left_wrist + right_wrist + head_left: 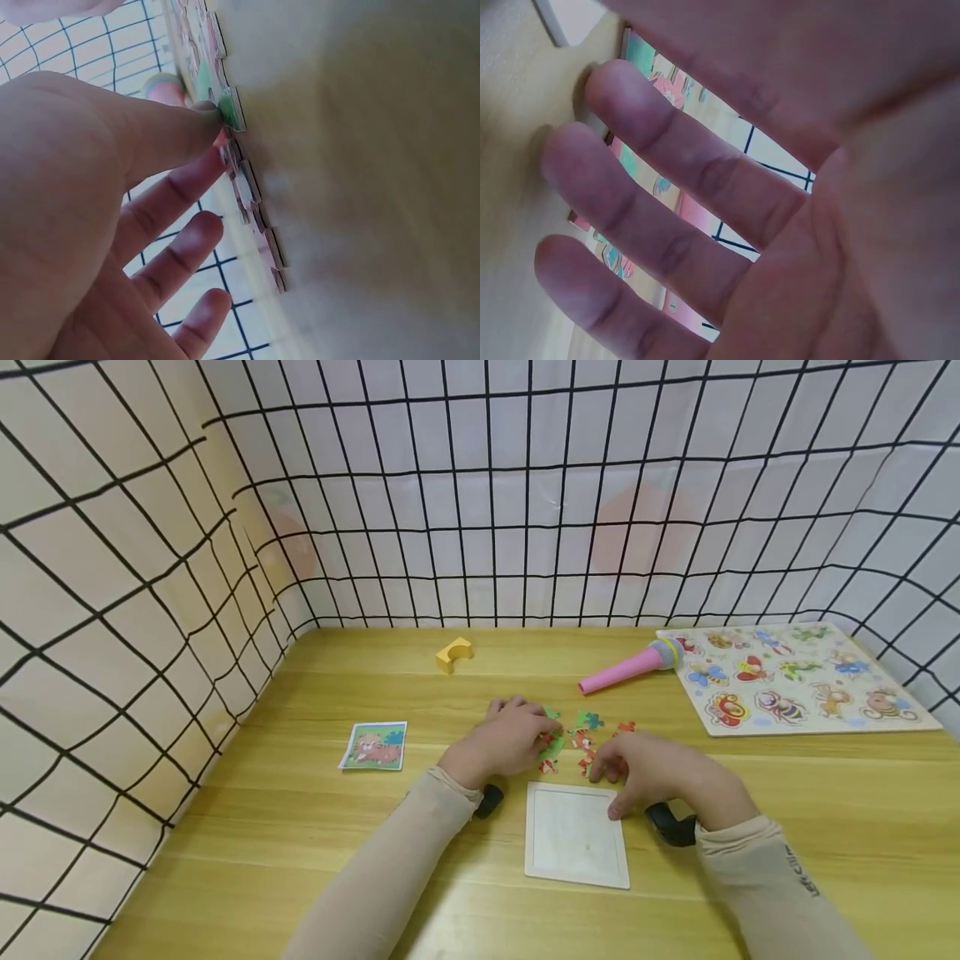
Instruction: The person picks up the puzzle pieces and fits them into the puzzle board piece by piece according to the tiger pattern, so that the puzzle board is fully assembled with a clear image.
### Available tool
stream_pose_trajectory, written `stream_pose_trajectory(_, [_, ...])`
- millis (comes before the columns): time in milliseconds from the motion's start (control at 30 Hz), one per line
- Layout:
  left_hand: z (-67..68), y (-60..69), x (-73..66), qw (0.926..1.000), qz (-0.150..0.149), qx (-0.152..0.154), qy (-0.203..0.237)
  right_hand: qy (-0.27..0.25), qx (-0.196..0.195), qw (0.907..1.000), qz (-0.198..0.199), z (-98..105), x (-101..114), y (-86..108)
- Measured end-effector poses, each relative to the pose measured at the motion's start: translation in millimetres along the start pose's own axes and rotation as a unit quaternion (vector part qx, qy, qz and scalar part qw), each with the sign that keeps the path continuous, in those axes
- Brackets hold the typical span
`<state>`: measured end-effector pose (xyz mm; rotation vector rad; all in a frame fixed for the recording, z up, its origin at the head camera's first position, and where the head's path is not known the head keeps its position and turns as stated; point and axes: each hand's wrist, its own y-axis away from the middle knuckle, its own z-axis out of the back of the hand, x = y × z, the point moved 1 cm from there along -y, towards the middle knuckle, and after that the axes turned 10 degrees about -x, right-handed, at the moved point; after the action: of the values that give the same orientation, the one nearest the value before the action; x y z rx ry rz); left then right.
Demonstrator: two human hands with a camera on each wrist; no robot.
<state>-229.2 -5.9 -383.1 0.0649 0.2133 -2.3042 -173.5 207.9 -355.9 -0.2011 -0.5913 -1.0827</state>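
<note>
Several small red and green puzzle pieces [582,741] lie in a loose cluster on the table, between the two hands. My left hand [504,742] is at the cluster's left side; in the left wrist view its thumb and index finger pinch a green piece [234,109], while the other fingers are spread. My right hand [667,770] hovers low at the right side of the cluster, fingers loosely bent and apart, holding nothing. Its thumb is by the right edge of a blank white square tray [573,837], which lies flat in front of the pieces; whether it touches cannot be told.
A picture card [374,746] lies to the left. Farther back are a yellow arch block [453,654] and a pink toy microphone [630,668], whose head meets an insect picture board [798,681] at the right. Black netting [491,506] stands behind and beside the table.
</note>
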Motion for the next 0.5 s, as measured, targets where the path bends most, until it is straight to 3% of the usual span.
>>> stream_pose_trajectory(267, [4.8, 0.2, 1.9, 0.9991, 0.020, -0.011, 0.036, -0.024, 0.008, 0.9996, -0.007, -0.7, 1.5, -0.6])
stream_pose_trajectory(500, [7.0, -1.2, 8.5, 0.9919, 0.049, -0.042, 0.109, -0.035, 0.007, 0.9994, -0.005, -0.7, 0.3, -0.1])
